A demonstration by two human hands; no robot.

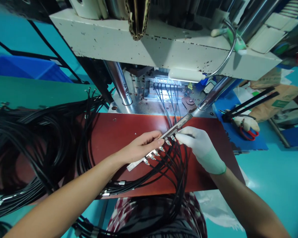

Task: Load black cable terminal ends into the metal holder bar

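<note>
My bare left hand (146,145) is closed round a long metal bar (185,121), which lies slantwise above the red-brown board. Several small silvery connectors (152,155) sit in a row along the bar's near edge, each with a black cable (167,168) running from it. In a white glove, my right hand (200,145) pinches at the bar's upper part, its fingertips at one of these connectors. What exactly lies between those fingertips is partly hidden. Beyond the bar, several cables run into a lit metal fixture (164,94) under the press.
The press's heavy pale plate (164,46) overhangs the fixture, between steel columns (119,82). Coiled black cables (27,142) cover the left. Red-handled scissors (248,132) lie on a blue surface at right. A white lamp (187,75) hangs by the fixture. A blue bin (27,67) stands far left.
</note>
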